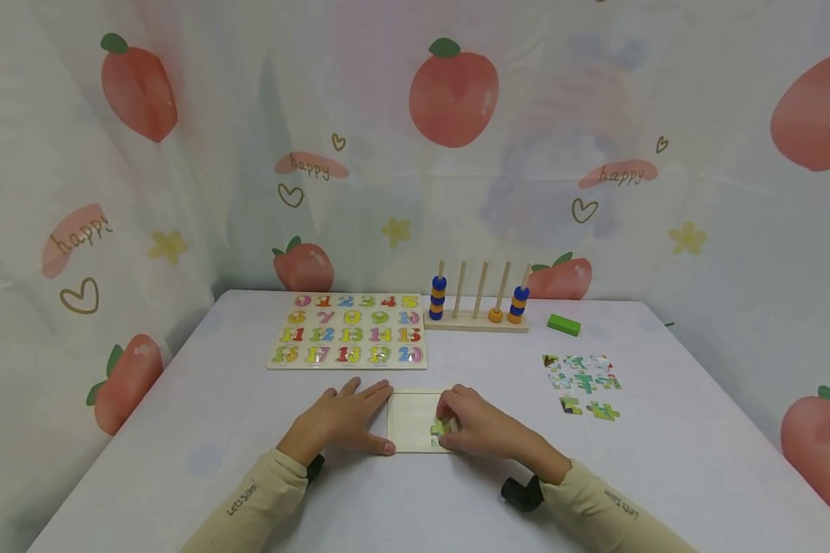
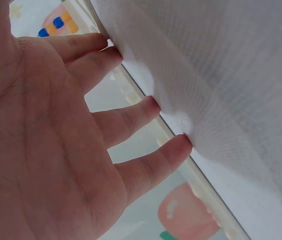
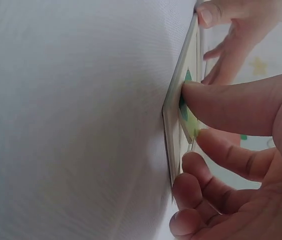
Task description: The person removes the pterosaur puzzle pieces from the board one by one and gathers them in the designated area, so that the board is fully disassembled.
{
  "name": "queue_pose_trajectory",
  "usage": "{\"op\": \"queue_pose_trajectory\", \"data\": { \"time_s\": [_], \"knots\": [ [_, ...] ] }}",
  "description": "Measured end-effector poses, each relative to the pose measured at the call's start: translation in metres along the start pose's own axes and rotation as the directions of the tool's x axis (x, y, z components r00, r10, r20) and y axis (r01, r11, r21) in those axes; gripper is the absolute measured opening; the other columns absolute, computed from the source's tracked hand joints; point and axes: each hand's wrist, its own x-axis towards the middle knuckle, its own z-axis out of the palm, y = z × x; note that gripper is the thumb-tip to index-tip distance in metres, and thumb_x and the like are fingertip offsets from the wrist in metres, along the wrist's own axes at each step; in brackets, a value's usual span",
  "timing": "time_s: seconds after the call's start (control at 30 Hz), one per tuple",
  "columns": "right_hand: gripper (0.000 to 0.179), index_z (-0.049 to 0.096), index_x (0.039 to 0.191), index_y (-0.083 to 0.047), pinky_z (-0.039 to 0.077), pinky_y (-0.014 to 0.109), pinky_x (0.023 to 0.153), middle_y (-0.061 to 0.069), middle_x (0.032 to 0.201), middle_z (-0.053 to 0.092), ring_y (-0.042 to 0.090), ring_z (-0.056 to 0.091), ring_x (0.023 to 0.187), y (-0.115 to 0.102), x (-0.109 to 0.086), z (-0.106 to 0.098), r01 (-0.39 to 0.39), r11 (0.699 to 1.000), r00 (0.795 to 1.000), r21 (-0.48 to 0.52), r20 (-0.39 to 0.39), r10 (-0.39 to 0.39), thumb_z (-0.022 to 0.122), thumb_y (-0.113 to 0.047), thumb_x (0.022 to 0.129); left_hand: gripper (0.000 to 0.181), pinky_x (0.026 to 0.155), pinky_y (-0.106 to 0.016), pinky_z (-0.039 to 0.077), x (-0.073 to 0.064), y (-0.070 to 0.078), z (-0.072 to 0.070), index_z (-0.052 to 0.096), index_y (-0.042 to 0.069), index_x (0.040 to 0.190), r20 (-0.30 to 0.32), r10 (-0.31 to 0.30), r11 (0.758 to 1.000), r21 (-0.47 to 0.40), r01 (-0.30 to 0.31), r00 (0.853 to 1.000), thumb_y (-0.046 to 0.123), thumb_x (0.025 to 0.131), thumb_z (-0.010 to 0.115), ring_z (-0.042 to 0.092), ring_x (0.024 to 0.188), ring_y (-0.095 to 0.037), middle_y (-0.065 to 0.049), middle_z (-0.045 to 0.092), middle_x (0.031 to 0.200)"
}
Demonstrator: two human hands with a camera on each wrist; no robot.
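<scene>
A shallow wooden puzzle tray (image 1: 410,421) lies on the table in front of me. My left hand (image 1: 346,418) rests at its left side with fingers spread, thumb at the near left corner. In the left wrist view the fingertips (image 2: 175,147) press down along the table line. My right hand (image 1: 483,424) pinches a green jigsaw piece (image 1: 436,435) over the tray's near right corner. Seen from the right wrist, the thumb lies on the face of the piece (image 3: 190,120), which is close over the tray, and the index fingertip meets its edge.
Several loose jigsaw pieces (image 1: 583,382) lie to the right. A number puzzle board (image 1: 349,361) sits behind the tray at left, beside a wooden bead abacus (image 1: 477,326). Behind the loose pieces is a green block (image 1: 564,325). A patterned curtain (image 1: 387,200) hangs behind the table.
</scene>
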Motion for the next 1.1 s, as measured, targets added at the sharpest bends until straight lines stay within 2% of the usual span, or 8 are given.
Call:
{"op": "queue_pose_trajectory", "data": {
  "time_s": [0.13, 0.4, 0.53, 1.1],
  "knots": [
    [0.021, 0.063, 0.104, -0.009, 0.047, 0.037, 0.080, 0.000, 0.094, 0.057, 0.020, 0.050, 0.092, 0.001, 0.001, 0.000, 0.006, 1.000, 1.000, 0.023, 0.001, -0.006, 0.080, -0.004, 0.092, 0.099, 0.122, -0.067, 0.028, 0.000, 0.001, -0.001, 0.044, 0.018, 0.165, 0.002, 0.001, 1.000, 0.004, -0.001, 1.000, 0.060, 0.085, 0.085, 0.025, 0.159, -0.041, 0.000, 0.038, 0.171],
    [0.015, 0.061, 0.100, -0.008, 0.047, 0.027, 0.067, -0.003, 0.084, 0.057, 0.014, 0.053, 0.078, 0.001, -0.001, 0.000, 0.044, 0.993, 0.998, 0.110, -0.056, -0.038, 0.069, 0.005, 0.097, 0.099, 0.123, -0.066, 0.028, 0.000, 0.001, 0.000, 0.044, 0.018, 0.165, 0.002, -0.005, 1.000, 0.004, 0.005, 1.000, 0.060, 0.085, 0.085, 0.025, 0.159, -0.040, 0.000, 0.039, 0.171],
    [0.015, 0.061, 0.100, -0.007, 0.048, 0.026, 0.068, -0.003, 0.085, 0.058, 0.014, 0.054, 0.079, 0.001, -0.003, 0.001, 0.036, 0.988, 0.997, 0.147, -0.070, -0.026, 0.066, 0.007, 0.099, 0.099, 0.122, -0.067, 0.028, 0.000, 0.001, 0.001, 0.044, 0.018, 0.165, 0.002, 0.000, 1.000, 0.003, 0.000, 1.000, 0.060, 0.085, 0.085, 0.025, 0.159, -0.040, 0.000, 0.038, 0.171],
    [0.007, 0.061, 0.103, -0.008, 0.049, 0.028, 0.071, -0.002, 0.088, 0.060, 0.018, 0.056, 0.083, 0.016, -0.014, -0.011, -0.017, 0.988, 0.989, 0.153, -0.142, 0.039, 0.065, -0.001, 0.102, 0.100, 0.123, -0.066, 0.027, 0.000, 0.000, 0.000, 0.043, 0.017, 0.165, 0.006, -0.004, 1.000, -0.006, 0.004, 1.000, 0.059, 0.085, 0.086, 0.025, 0.159, -0.040, 0.000, 0.038, 0.171]
  ]
}}
